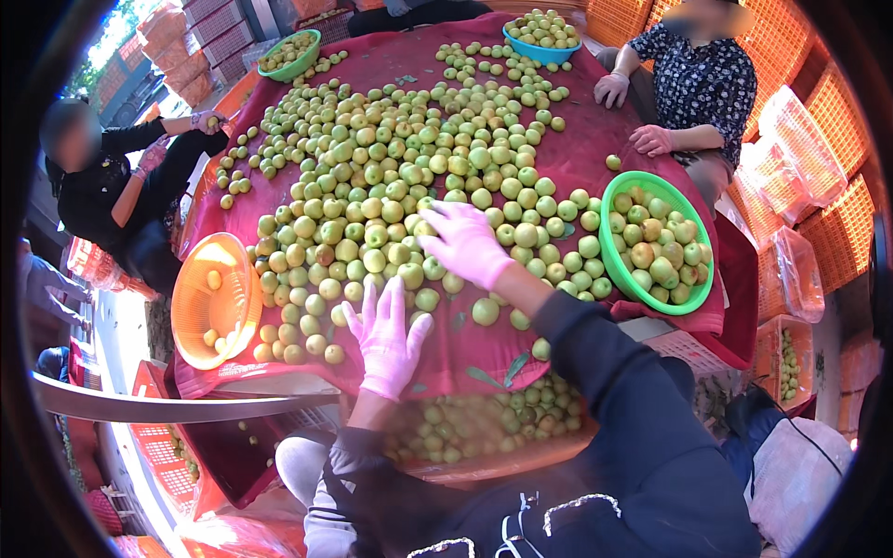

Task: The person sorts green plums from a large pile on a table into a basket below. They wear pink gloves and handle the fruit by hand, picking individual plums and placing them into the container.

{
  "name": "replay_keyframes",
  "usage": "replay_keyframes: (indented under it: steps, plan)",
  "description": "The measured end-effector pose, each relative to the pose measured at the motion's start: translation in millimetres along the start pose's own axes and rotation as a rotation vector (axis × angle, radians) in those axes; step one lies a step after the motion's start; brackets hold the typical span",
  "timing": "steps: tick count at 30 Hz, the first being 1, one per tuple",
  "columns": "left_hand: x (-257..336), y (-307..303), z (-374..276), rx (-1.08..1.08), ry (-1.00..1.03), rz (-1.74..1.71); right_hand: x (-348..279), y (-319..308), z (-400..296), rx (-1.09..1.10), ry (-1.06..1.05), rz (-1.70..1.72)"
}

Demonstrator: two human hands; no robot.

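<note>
Both my hands wear thin pink gloves and lie over a large heap of green and yellowish round fruits point(375, 236) spread on a dark red cloth point(446, 356). At the heap's near edge, my left hand point(388, 342) has its fingers spread, the fingertips by the nearest fruits. Farther forward and to the right, my right hand point(466, 244) reaches palm down over the fruits, fingers apart; what lies under its palm is hidden. Below the table edge, in front of my body, a crate filled with the same fruits point(516, 415) shows.
An orange basket point(183, 300) with a few fruits stands left, a full green basket point(704, 279) right. A smaller green basket point(286, 73) and a blue basin point(541, 54) stand at the far side. People sit at the left and right. Orange crates point(837, 230) are stacked at right.
</note>
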State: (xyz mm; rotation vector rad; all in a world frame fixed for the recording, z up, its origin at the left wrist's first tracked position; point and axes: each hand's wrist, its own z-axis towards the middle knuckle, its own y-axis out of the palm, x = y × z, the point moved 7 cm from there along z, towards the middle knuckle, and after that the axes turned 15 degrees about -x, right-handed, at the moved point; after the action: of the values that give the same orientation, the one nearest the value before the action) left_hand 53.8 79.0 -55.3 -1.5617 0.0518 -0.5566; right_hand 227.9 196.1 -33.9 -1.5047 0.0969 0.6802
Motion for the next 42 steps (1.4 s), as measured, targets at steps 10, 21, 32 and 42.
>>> replay_keyframes:
  steps: [10,21,32,42]
  plan:
    - [-11,-5,0,0.101,-0.129,-0.025,-38,47,29,-0.267,-0.355,-0.386]
    - [-22,-9,4,0.179,-0.272,-0.050,-50,43,10,-0.319,-0.318,-0.339]
    - [16,-5,-6,-0.128,0.059,0.062,-12,0,-110,-0.267,-0.056,-0.384]
    - [-5,-30,-22,0.137,-0.004,-0.089,6,-27,-189,-0.212,0.195,-0.249]
